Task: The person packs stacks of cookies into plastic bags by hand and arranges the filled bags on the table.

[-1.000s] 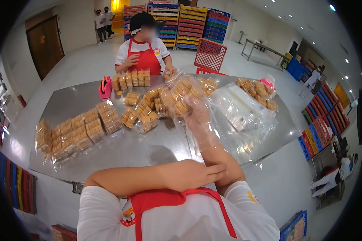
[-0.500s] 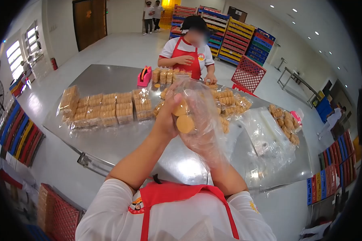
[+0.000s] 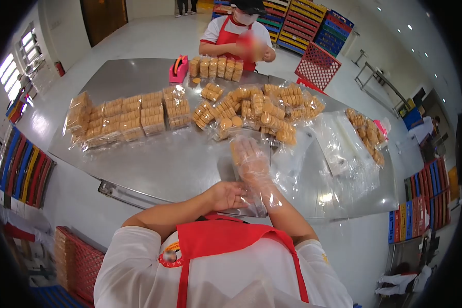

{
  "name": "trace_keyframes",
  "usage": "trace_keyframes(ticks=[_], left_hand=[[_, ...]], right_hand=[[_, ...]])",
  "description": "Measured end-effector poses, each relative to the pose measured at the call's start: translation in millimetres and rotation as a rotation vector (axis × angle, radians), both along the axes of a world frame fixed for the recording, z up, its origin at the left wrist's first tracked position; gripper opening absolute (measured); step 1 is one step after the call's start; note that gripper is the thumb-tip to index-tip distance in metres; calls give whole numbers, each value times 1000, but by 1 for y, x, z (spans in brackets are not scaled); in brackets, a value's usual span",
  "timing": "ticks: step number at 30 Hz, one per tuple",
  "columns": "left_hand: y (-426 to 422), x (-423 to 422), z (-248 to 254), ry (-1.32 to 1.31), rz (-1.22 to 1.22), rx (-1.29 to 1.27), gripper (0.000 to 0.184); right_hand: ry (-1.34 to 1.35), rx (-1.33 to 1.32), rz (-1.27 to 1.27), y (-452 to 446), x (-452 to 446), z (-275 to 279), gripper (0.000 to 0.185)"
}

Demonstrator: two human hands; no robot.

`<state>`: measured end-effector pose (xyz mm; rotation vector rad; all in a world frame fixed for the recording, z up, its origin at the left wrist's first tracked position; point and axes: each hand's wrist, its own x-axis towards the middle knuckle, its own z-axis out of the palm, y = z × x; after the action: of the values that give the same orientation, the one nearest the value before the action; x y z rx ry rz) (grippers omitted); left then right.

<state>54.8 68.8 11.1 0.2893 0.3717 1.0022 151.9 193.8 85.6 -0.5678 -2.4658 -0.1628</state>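
Observation:
My right hand (image 3: 253, 163) is inside a clear plastic bag (image 3: 272, 197), its fingers wrapped over a pack of round biscuits (image 3: 235, 152) that shows only at its left edge. Close to my body, my left hand (image 3: 229, 196) has its fingers curled at the loose end of the bag. Just beyond my right hand lies a loose pile of wrapped biscuit packs (image 3: 251, 105). Rows of upright packs (image 3: 131, 120) stand at the left of the metal table (image 3: 138, 177).
A pink tape dispenser (image 3: 178, 71) stands at the far edge by more packs (image 3: 220, 68). Clear bags (image 3: 333, 149) and a bag of biscuits (image 3: 365, 133) lie at right. A co-worker (image 3: 236, 38) is across the table; a red crate (image 3: 318, 65) stands behind.
Both hands have come down toward my body, and the bag now reaches over my right wrist. My left hand has moved from the biscuits to the bag's loose end. The co-worker's hands have risen.

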Motion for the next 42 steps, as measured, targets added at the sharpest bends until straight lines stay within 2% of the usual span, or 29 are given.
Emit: trace_keyframes(ticks=[2, 3, 9, 15, 18, 21, 24, 25, 28, 29, 30, 32, 33, 34, 35, 36, 38, 41, 42], left_hand=[[-10, 8, -9, 233, -76, -165, 40], [-13, 11, 1, 241, -76, -203, 29], [-11, 15, 7, 346, -51, -284, 14], [-8, 12, 8, 345, -72, -275, 12], [-13, 15, 14, 322, 13, -295, 13], [-20, 21, 6, 307, 146, -260, 15], [-17, 17, 0, 325, 99, -222, 18], [-17, 12, 2, 311, 2, -212, 23], [-23, -11, 20, 597, -205, -183, 24], [-24, -20, 28, 782, -121, -142, 23], [-22, -32, 33, 973, -19, -92, 22], [-2, -61, 6, 1266, 423, -49, 22], [16, -73, -2, 1486, 765, 78, 30], [28, -83, -10, 1744, 988, 160, 32], [42, -89, 12, 1991, 1216, 251, 35], [54, -94, 21, 2029, 1218, 242, 32], [72, -100, 26, 2101, 1223, 225, 28], [91, -116, -1, 1936, 940, 94, 21], [91, -115, 0, 1954, 1024, 135, 20]], right_hand=[[-186, 18, -38, -5, 5, -31, 48], [-278, 29, -52, -9, 5, -34, 47], [-197, -37, -65, -9, -7, -30, 38], [-194, -39, -81, 1, -19, -35, 34], [-274, -102, -78, 3, -19, -31, 38], [-214, -20, -76, -7, -7, -30, 48], [-196, -263, 40, -44, 36, 5, 54], [-175, -319, 41, -56, 53, 0, 51], [-149, -499, 93, -96, 116, -5, 39], [-187, -620, -133, -113, 138, -27, 37], [-42, -506, -112, -127, 158, -36, 39], [91, -577, -356, -153, 198, -64, 32], [134, -576, -432, -157, 210, -76, 30], [242, -675, -515, -162, 220, -91, 28], [348, -772, -601, -166, 226, -97, 27], [455, -868, -689, -168, 229, -99, 25], [528, -742, -630, -167, 224, -77, 24], [625, -656, -606, -161, 228, -74, 22], [654, -644, -618, -161, 229, -72, 21]])
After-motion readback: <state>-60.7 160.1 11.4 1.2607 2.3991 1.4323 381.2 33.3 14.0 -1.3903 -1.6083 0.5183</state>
